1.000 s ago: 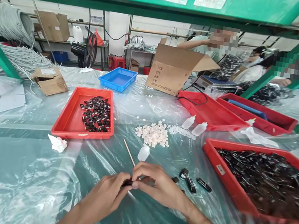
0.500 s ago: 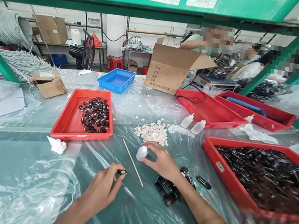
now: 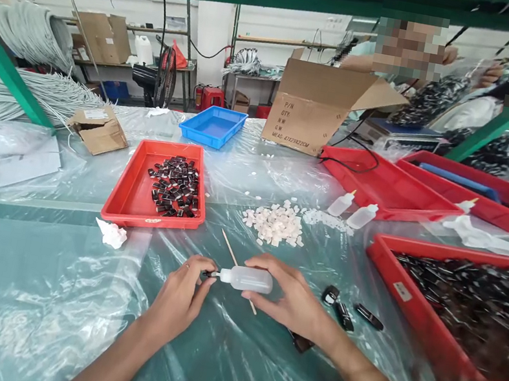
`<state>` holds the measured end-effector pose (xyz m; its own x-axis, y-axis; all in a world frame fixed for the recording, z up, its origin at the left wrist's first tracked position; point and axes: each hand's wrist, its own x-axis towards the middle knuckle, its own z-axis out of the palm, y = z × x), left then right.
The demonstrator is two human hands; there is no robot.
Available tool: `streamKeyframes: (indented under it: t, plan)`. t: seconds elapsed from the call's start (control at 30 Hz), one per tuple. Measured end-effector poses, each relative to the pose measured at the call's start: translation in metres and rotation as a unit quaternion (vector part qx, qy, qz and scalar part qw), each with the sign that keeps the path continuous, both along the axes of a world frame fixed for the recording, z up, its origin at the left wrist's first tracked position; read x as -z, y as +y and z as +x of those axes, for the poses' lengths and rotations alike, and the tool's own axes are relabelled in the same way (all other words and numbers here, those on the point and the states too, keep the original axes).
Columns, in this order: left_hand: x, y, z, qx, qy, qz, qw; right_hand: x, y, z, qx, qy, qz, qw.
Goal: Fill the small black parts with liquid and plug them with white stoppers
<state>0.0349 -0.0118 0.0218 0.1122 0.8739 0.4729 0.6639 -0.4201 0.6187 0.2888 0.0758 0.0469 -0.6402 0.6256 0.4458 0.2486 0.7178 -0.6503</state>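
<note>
My left hand (image 3: 182, 289) pinches a small black plastic part (image 3: 207, 273) between thumb and fingers. My right hand (image 3: 290, 295) is closed around a translucent squeeze bottle (image 3: 249, 279), which lies sideways with its nozzle pointing left. The nozzle tip is at the black part; whether it touches cannot be made out. Beneath the bottle a thin wooden stick (image 3: 229, 246) lies on the plastic-covered table. Several loose black parts (image 3: 343, 316) rest beside my right wrist, some hidden by the forearm. Beyond my hands is a pile of small white pieces (image 3: 275, 223).
A red tray (image 3: 123, 194) with black parts stands at left, a fuller red tray (image 3: 381, 282) at right. Two more squeeze bottles (image 3: 362, 216) stand behind the white pile. Farther back are a blue tray (image 3: 209, 136) and a cardboard box (image 3: 301, 110). A person handles a bag (image 3: 436, 94) across the table.
My right hand has tipped the bottle level and brought its nozzle left to the black part in my left hand. The view has shifted slightly, moving the scene rightward.
</note>
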Motion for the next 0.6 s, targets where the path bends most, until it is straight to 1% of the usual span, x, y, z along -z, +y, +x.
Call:
streamKeyframes:
  t: [0.1, 0.23, 0.33, 0.43, 0.6]
  plan:
    - [-0.002, 0.001, -0.001, 0.004, 0.015, 0.017, 1.0, -0.003, -0.003, 0.001, 0.005, 0.001, 0.029, 1.0]
    - [-0.003, 0.002, -0.004, 0.001, 0.054, 0.028, 0.998, -0.011, -0.012, 0.002, 0.007, 0.019, 0.098, 0.995]
    - [-0.004, 0.001, -0.004, 0.005, 0.063, 0.029, 0.998, -0.012, -0.02, 0.002, 0.016, 0.027, 0.14, 0.99]
    - [-0.005, 0.001, -0.003, 0.007, 0.059, 0.031, 0.998, -0.011, -0.025, 0.0, 0.022, 0.028, 0.155, 0.987]
    - [-0.006, 0.001, -0.002, 0.012, 0.066, 0.038, 0.997, -0.013, -0.028, 0.0, 0.027, 0.03, 0.154, 0.987]
